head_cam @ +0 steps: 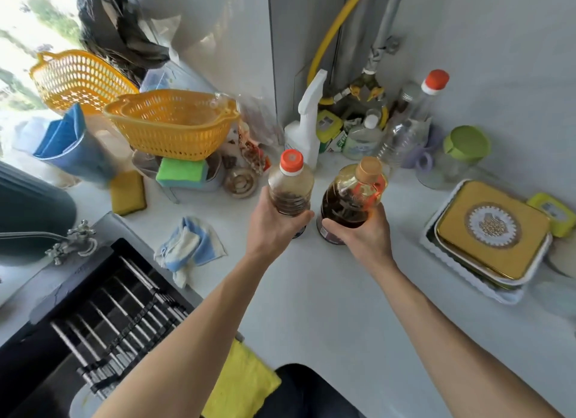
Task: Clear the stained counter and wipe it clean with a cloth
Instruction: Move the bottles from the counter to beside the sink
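At the left of the frame sits the black sink with a ribbed metal rack (pixel 103 311); just right of it, on the pale desk (pixel 311 293), lies the crumpled blue-and-white striped cloth (pixel 190 246), soft and folded on itself. It lies down and to the left of the left hand (pixel 274 227), so that hand is the nearer one for the wiping. Above it, the woven orange plastic basket (pixel 174 121) rests over a green sponge (pixel 180 169). At centre, the left hand's fingers wrap the slim clear plastic bottle with an orange-red cap (pixel 291 183), upright, dark liquid low inside. Beside it the right hand (pixel 361 233) grips the rounder amber bottle with a tan cap (pixel 355 196), also upright; whether either base touches the desk is hard to tell. Far right, a square gold tin (pixel 489 227) lies in a white tray
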Motion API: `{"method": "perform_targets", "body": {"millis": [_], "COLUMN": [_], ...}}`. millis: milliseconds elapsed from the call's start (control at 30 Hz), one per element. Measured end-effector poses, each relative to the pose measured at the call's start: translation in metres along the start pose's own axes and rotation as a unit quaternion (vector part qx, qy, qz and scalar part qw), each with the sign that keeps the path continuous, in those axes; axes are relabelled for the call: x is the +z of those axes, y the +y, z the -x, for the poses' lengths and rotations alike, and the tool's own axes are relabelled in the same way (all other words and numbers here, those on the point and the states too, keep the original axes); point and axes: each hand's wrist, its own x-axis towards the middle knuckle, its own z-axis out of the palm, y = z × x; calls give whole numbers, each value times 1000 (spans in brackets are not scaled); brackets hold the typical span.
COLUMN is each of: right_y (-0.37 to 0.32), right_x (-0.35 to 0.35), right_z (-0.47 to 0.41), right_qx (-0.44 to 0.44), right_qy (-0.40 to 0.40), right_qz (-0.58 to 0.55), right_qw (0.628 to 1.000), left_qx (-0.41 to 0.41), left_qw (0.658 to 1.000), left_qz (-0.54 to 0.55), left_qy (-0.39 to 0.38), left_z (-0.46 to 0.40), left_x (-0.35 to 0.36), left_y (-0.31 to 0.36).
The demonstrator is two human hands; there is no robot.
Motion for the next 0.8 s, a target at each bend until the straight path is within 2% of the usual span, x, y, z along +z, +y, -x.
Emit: {"method": "perform_targets", "body": {"millis": [300,533,633,800], "right_y": [18,8,8,19], "right_x": [5,-2,-11,-38], "right_z": [-49,-49,-30,49], "right_qx": [-6,-2,29,144], "right_qy": [-70,-97,-85,-94], "right_qz": [17,24,28,25], "right_qw": [997,995,996,985], "left_qx": [30,9,-18,-86], "left_qw": [998,999,999,993], "left_qz": [43,42,26,-5], "left_qy": [15,-18,-38,-75], "left_z": [-35,-25,0,77], "left_x": [16,5,-10,-37], "left_y": [1,2,-2,-18]}}
